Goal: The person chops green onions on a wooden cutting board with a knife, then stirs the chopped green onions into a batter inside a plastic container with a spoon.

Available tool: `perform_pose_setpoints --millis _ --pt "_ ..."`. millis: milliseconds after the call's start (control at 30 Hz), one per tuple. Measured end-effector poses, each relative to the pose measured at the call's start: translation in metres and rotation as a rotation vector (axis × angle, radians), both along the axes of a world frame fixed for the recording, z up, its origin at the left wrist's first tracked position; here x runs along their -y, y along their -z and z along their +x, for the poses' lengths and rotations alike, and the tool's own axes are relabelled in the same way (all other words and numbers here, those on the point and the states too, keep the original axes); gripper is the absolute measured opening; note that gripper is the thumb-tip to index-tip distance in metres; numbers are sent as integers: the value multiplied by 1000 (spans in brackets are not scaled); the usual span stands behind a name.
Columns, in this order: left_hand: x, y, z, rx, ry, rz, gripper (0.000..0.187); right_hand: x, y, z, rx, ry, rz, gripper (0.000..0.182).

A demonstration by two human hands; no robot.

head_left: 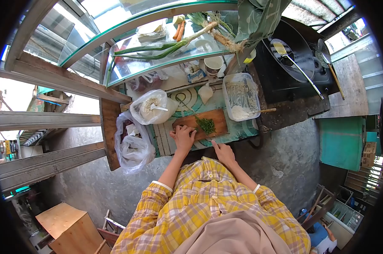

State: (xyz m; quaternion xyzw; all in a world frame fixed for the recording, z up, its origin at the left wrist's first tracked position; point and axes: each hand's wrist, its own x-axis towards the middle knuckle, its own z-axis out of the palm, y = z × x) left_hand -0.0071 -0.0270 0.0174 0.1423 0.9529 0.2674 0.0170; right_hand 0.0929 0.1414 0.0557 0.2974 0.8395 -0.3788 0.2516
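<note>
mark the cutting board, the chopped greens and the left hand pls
cutting board [217,116]: head view, bare wood at its right end.
chopped greens [206,125]: head view, middle of the green pile.
left hand [184,136]: head view, back of the hand at the board's left end.

left hand [183,136] rests on the near left end of a wooden cutting board [215,120], fingers curled. chopped greens [206,124] lie heaped on the board, just beside that hand. right hand [222,153] sits at the near edge of the surface [166,142], below the board. clear plastic container [241,96] stands beyond the board; white plastic bag [151,106] to its left
</note>
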Motion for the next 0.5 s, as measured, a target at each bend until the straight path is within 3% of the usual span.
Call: perform_pose_setpoints --millis 167,500 --pt "1 9 0 20 9 26 10 -4 8 0 37 -17 -139 69" --pt "-3 -4 -2 62 -44 2 10 -5 -4 -6 93 -79 -75 68"
